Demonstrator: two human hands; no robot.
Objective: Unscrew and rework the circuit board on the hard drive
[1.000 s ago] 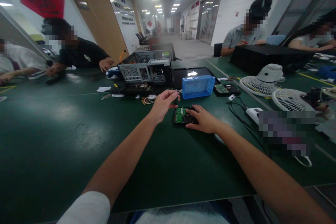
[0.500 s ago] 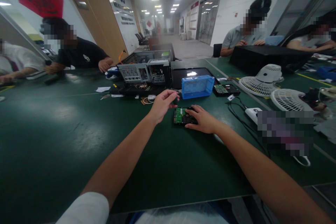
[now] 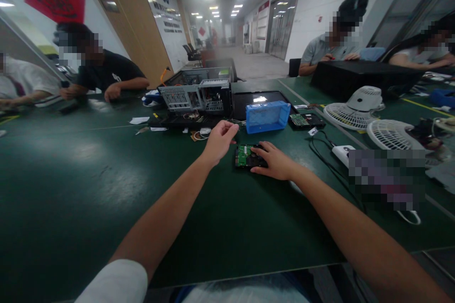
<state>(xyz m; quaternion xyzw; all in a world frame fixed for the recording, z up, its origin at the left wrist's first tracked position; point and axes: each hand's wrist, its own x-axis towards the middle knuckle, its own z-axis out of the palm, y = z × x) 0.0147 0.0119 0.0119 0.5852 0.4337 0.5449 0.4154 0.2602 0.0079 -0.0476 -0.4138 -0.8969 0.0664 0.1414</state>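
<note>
Green worktable (image 3: 106, 208) spans the lower view, so I take it as the common support. Largest item on it: an open desktop computer case (image 3: 194, 97), standing beyond the hands, probably set back to leave working room in front. Two white caged fans, the farther (image 3: 351, 109) and the nearer (image 3: 391, 135), sit off to the right, apart from the work. Blue plastic bin (image 3: 267, 118) stands just beyond the hands, within easy reach; I cannot tell which way its opening faces. A hard drive-like unit with a green board (image 3: 306, 121) lies right of the bin. The hard disk drive (image 3: 245, 157) being handled lies flat on the table, nearer than the bin, green circuit board upward, which I judge leaves that face accessible. The right hand (image 3: 273, 161) rests across its right end, fingers apart, thumb towards the near edge and fingertips towards the far one; I read this as steadying. Left hand (image 3: 221, 142) hovers by the drive's far left corner, thumb and forefinger drawn close; I cannot tell whether the tips meet or pinch something small.
</note>
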